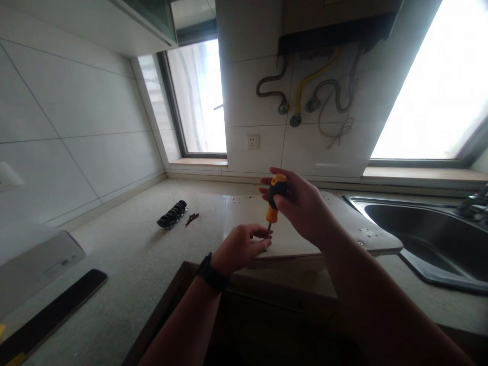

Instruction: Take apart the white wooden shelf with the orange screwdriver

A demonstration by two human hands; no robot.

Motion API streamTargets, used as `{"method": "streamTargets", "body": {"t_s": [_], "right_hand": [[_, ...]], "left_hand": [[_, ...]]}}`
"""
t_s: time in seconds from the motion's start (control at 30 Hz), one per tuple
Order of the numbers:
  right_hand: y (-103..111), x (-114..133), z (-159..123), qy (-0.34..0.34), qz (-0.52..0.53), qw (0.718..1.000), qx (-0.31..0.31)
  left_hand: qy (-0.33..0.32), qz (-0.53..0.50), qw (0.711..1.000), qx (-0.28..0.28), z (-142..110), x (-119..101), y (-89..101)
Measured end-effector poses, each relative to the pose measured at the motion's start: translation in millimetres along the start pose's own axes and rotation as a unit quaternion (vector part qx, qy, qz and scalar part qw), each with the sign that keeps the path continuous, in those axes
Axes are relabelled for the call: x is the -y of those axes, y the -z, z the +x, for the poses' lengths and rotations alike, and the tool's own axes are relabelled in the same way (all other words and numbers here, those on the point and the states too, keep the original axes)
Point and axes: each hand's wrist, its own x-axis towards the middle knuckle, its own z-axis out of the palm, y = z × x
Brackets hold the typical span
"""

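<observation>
My right hand (301, 206) is wrapped round the orange and black handle of a screwdriver (275, 199), held upright with its tip pointing down. Just below it, my left hand (240, 248), with a dark watch on the wrist, pinches its fingers together at the screwdriver's tip, on something too small to make out. Both hands work over a pale flat board (343, 229) that lies on the speckled countertop (137, 254).
A steel sink (427, 229) sits at the right, with a tap at the far right edge. A black ribbed part (172, 214) and small dark screws (191, 218) lie on the counter to the left. A white appliance (34, 264) with a dark strip (53, 312) is at the near left.
</observation>
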Motion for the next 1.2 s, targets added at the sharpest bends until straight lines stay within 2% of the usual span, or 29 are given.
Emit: {"method": "streamTargets", "body": {"t_s": [0.07,0.17,0.33,0.47,0.57,0.73,0.83,1.0,1.1,1.2], "right_hand": [[0,1,2,-0.009,0.024,1.0,0.009],[0,5,2,-0.015,0.026,1.0,0.009],[-1,9,0,-0.009,-0.142,0.989,-0.033],[1,10,-2,0.004,-0.191,0.981,-0.047],[1,11,-3,0.018,-0.157,0.986,-0.048],[1,13,-2,-0.008,-0.047,0.998,-0.037],[0,15,-3,0.008,-0.062,0.997,-0.035],[-1,17,-3,0.027,-0.17,0.984,-0.048],[1,16,-2,0.018,-0.145,0.988,-0.047],[2,15,-2,0.0,-0.08,0.996,-0.028]], "left_hand": [[0.002,-0.015,1.0,0.019,0,0,1.1],[0.01,-0.004,1.0,0.0,1,-1,1.0],[0.021,0.025,0.999,-0.038,1,-4,-1.3],[0.031,0.04,0.997,-0.063,2,-4,-3.4],[0.038,0.042,0.995,-0.079,3,0,-5.0],[0.036,0.057,0.993,-0.1,5,3,-6.7],[0.031,0.067,0.991,-0.108,4,2,-7.8],[0.031,0.086,0.99,-0.106,3,-1,-7.6],[0.023,0.082,0.992,-0.093,2,-2,-4.2],[0.003,0.042,0.998,-0.049,3,-2,0.5]]}}
